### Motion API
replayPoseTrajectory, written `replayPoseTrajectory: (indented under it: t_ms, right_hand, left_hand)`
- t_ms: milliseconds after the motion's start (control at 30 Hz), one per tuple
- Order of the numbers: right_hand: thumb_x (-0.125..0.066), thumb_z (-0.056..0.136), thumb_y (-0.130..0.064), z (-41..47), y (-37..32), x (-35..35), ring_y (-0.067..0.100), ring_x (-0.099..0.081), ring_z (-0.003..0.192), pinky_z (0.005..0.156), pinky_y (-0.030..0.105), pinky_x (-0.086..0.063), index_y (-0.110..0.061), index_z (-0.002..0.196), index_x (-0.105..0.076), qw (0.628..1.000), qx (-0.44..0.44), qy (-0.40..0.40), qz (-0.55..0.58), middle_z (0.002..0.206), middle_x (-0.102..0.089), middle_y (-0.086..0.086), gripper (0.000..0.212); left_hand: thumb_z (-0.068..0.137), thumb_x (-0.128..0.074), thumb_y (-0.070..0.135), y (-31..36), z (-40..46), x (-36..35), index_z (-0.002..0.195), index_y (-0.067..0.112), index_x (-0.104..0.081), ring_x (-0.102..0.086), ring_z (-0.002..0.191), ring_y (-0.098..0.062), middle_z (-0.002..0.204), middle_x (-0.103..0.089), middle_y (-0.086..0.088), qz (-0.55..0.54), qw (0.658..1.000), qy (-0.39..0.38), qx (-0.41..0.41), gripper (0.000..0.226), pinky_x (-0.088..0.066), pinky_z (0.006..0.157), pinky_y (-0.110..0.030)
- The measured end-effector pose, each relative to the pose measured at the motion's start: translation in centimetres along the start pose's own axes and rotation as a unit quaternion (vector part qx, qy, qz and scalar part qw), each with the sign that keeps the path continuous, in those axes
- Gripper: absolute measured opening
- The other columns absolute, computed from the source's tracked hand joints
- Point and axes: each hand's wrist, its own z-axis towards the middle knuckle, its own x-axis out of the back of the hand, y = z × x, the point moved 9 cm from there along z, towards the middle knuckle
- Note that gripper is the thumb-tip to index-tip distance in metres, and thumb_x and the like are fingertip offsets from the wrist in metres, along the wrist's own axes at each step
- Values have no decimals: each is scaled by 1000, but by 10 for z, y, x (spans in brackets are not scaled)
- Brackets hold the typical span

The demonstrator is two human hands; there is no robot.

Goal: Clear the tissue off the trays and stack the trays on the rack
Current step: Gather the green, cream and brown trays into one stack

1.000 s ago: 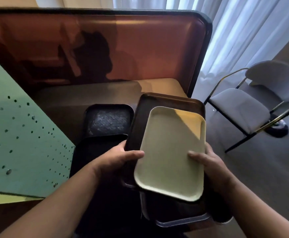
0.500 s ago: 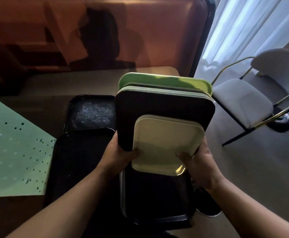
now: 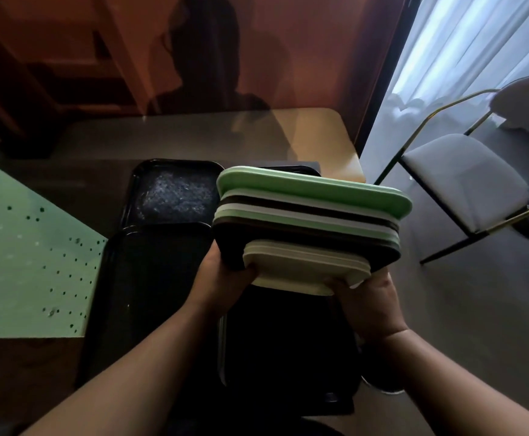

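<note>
Your left hand (image 3: pixel 222 278) and right hand (image 3: pixel 367 297) grip the tilted tray stack (image 3: pixel 313 221) by its near corners, above the black trays (image 3: pixel 162 278); open floor lies right of the stack.

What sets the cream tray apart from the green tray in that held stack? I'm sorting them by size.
The cream tray is pale and clearly smaller; the green tray is light green and wider. The cream tray sits nearest the hands; the green tray lies at the stack's far side. Both are rounded rectangles, tilted together in the stack held by the left hand and right hand.
</note>
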Motion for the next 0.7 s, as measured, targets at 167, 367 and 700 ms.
replayPoseTrajectory:
  t_ms: [167,367,700]
  right_hand:
    - [-91,67,-35,8,8,-2,7,-61,106,84,6,-41,-11,134,-56,999,17,-39,-7,121,-65,0,80]
    - [-89,73,-31,0,-13,-1,-15,-58,114,95,6,-42,-35,116,-68,992,105,-70,21,116,-67,-28,48]
    - [-90,72,-20,12,11,-10,13,-62,103,83,21,-43,-20,128,-64,997,-4,-80,2,108,-67,-9,62]
  left_hand:
    - [74,-76,-15,-6,-5,2,122,14,-59,-62,91,19,96,-70,19,-14,1000,28,2,59,-46,74,-3]
    - [74,-73,-23,-18,-19,-3,126,3,-58,-69,95,7,100,-76,15,-68,997,19,25,60,-51,77,-10]
    - [56,-83,17,-7,2,7,127,34,-58,-67,113,-21,121,-70,2,-21,999,28,10,78,-55,95,-51]
